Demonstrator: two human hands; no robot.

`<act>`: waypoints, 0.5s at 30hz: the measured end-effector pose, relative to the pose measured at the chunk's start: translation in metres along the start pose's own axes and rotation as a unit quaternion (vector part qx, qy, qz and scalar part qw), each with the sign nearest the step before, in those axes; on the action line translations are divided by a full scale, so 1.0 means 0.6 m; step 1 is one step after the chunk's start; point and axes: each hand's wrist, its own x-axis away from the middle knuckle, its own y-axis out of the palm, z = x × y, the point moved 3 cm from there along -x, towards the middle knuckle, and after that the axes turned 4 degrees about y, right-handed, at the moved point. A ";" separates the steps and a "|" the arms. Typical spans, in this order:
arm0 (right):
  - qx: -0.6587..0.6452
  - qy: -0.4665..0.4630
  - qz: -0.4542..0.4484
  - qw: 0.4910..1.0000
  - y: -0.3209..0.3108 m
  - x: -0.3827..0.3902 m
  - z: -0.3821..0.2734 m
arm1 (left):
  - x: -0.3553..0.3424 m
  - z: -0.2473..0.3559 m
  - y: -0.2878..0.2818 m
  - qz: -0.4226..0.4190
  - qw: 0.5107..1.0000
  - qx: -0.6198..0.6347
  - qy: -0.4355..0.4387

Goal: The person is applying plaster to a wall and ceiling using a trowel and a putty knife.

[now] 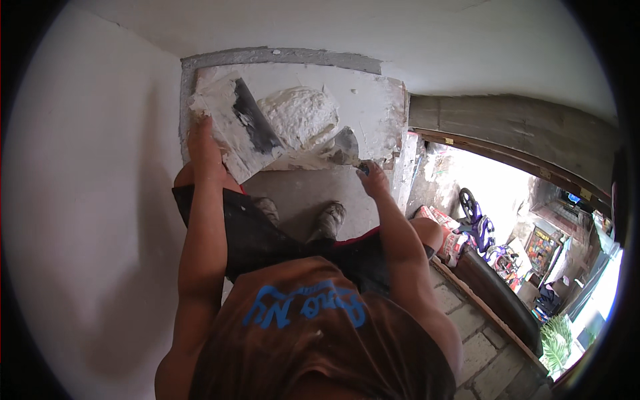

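Plaster (pixel 300 115) lies in a pale, lumpy heap on the smeared board (pixel 375 100), and I view it from above, between both hands. At its left, I hold a wide, coated trowel (pixel 248 133) aslant in the left hand (pixel 206 148), whose fingers are mostly hidden. I have the right hand (pixel 375 180) closed around the handle of a putty knife (pixel 345 145), its blade at the heap's near right side. Shoes (pixel 328 220) stand just this side of the board.

1 white mound (pixel 303 115) obstructs board (pixel 375 103); right end free.
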 end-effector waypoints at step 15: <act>-0.314 -0.054 0.076 0.945 -0.044 0.048 -0.152 | -0.030 -0.013 -0.004 -0.056 0.993 -0.093 0.056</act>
